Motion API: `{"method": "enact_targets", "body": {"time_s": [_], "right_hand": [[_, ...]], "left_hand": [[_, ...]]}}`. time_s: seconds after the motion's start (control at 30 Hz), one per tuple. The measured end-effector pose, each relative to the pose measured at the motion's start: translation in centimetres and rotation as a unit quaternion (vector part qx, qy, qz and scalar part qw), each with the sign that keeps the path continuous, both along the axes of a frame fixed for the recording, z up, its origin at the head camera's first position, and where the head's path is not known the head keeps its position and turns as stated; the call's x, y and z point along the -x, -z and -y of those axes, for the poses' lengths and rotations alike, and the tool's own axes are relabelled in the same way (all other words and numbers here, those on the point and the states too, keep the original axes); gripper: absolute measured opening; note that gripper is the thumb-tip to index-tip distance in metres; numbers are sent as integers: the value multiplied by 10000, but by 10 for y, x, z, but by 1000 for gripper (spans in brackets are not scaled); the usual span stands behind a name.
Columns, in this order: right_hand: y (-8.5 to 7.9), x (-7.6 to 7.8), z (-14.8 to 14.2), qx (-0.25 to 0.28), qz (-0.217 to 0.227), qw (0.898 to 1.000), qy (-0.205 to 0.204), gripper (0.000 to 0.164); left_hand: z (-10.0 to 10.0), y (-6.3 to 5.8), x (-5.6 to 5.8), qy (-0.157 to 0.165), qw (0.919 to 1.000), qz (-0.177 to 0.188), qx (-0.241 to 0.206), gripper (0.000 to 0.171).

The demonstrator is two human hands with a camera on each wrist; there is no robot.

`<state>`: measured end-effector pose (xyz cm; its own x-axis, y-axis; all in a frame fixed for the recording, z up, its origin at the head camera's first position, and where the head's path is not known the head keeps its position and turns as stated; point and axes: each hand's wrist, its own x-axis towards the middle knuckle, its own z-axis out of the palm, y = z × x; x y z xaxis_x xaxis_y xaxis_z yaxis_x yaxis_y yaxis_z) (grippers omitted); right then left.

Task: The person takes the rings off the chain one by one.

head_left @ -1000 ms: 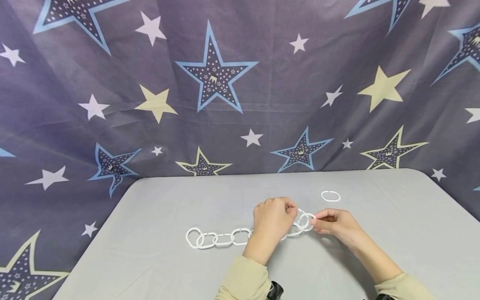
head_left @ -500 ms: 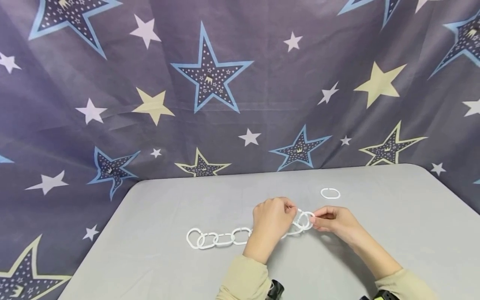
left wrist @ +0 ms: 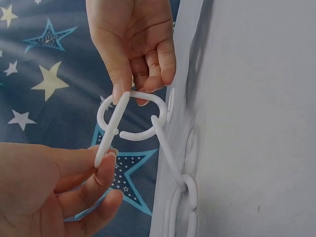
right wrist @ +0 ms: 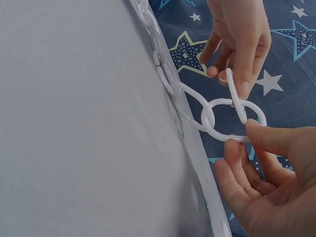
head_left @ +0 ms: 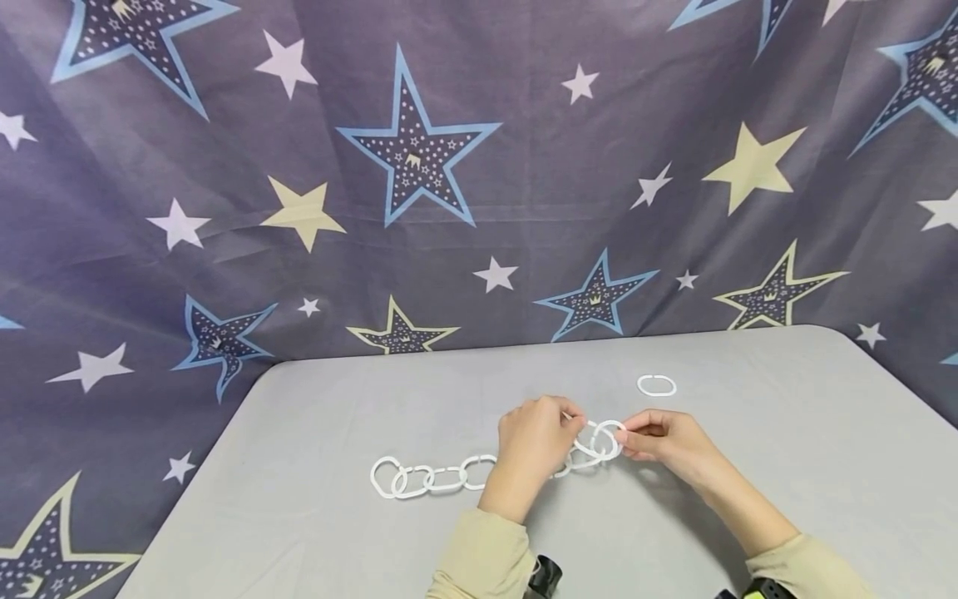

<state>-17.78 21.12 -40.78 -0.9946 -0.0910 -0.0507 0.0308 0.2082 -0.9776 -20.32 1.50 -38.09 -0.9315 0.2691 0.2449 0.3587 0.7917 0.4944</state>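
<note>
With thumb and fingertips, my left hand (head_left: 527, 441) pinches one end of a loose white plastic chain link (left wrist: 112, 128). My right hand (head_left: 666, 441) grips the end link (left wrist: 140, 136) of a white plastic chain (head_left: 447, 487), holding it above the table. In both wrist views the left hand's link crosses the end link at the right fingertips. A small gap shows in the end link's side. From it the chain slopes down and runs left along the table; the left hand and wrist hide its middle in the head view.
A single white link (head_left: 657, 394) lies behind the right hand on the grey cloth-covered table (head_left: 314, 549). A dark star-patterned curtain (head_left: 479, 191) hangs along the table's back edge. Black wrist gear (head_left: 545, 576) sits at the left cuff.
My left hand has shifted slightly left, so more of its link shows between the hands. The right hand keeps its grip on the end link. The head view has moved a little.
</note>
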Motion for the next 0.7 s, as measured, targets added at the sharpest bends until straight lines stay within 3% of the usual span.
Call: {"method": "enact_targets", "body": {"time_s": [0.27, 0.7], "right_hand": [[0, 0, 0, 42, -6, 10000, 10, 28], [1, 1, 0, 12, -6, 10000, 7, 23]], "left_hand": [[1, -1, -1, 164, 9991, 331, 206, 7], [3, 0, -2, 298, 9983, 420, 283, 10]]}}
